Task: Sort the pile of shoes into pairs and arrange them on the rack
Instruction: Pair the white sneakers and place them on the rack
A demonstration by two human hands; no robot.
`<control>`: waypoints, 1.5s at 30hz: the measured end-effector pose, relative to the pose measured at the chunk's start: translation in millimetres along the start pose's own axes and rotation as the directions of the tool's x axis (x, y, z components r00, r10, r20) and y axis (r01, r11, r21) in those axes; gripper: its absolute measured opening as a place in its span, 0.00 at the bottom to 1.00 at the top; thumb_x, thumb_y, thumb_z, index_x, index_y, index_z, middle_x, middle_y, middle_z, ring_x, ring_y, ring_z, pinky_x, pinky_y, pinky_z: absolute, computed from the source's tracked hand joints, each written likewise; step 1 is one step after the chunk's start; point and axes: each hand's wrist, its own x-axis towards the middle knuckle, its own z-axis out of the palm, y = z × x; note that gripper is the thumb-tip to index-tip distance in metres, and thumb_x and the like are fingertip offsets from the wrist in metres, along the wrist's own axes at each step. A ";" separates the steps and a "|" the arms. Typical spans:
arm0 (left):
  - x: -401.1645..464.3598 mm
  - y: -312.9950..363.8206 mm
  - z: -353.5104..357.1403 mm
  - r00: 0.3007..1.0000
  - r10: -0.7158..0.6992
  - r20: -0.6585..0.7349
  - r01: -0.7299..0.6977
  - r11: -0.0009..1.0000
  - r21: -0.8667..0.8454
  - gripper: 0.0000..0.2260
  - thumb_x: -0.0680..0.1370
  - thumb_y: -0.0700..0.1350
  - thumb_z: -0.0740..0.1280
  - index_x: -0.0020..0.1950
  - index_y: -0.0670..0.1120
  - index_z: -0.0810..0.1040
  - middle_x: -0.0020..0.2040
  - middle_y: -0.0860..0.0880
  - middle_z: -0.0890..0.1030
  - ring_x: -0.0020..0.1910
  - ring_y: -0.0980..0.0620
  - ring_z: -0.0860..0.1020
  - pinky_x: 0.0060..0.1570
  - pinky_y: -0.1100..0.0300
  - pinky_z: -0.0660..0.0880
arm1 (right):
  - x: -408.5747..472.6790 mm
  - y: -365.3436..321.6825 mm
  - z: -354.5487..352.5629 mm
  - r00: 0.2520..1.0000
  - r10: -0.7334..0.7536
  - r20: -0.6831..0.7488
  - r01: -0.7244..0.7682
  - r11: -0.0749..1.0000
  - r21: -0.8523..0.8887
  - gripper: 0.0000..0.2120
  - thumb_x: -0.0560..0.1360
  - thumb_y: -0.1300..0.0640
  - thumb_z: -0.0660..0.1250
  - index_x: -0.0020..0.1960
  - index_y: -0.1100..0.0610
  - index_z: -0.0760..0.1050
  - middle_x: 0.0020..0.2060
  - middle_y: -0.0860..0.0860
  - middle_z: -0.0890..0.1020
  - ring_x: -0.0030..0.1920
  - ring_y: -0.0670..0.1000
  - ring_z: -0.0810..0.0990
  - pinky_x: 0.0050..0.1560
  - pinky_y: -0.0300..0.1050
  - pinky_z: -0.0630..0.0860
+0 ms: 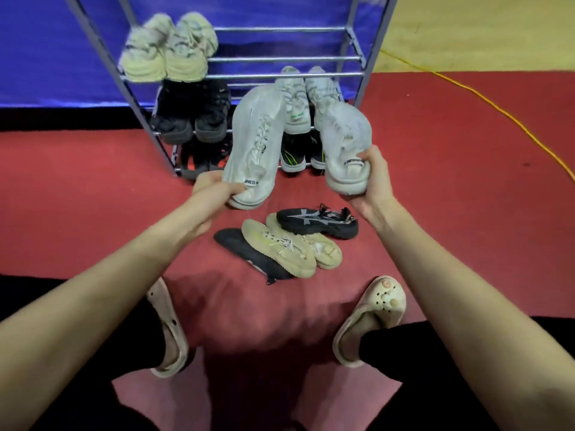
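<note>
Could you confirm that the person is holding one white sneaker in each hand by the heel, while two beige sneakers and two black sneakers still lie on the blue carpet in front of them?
Almost right; only the carpet colour is wrong. The head view shows the left hand and right hand each holding a white sneaker by the heel, but the beige sneakers and black sneakers lie on a red carpet.

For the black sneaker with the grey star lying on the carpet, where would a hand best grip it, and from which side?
Grip the black sneaker at its heel collar, coming from above on the right. It lies upright on its sole with the opening facing up, and its left end rests over a beige sneaker, so the right end is freer. Both hands are full now.
</note>
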 end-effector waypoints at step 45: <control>251.6 168.6 72.9 0.985 0.162 0.068 -0.135 0.948 -0.288 0.13 0.73 0.35 0.67 0.55 0.31 0.76 0.54 0.34 0.82 0.53 0.38 0.82 0.55 0.40 0.79 | 284.4 -117.9 81.7 0.855 -0.500 -0.141 0.264 0.653 -0.710 0.17 0.78 0.60 0.48 0.49 0.63 0.75 0.47 0.57 0.76 0.47 0.54 0.72 0.49 0.46 0.67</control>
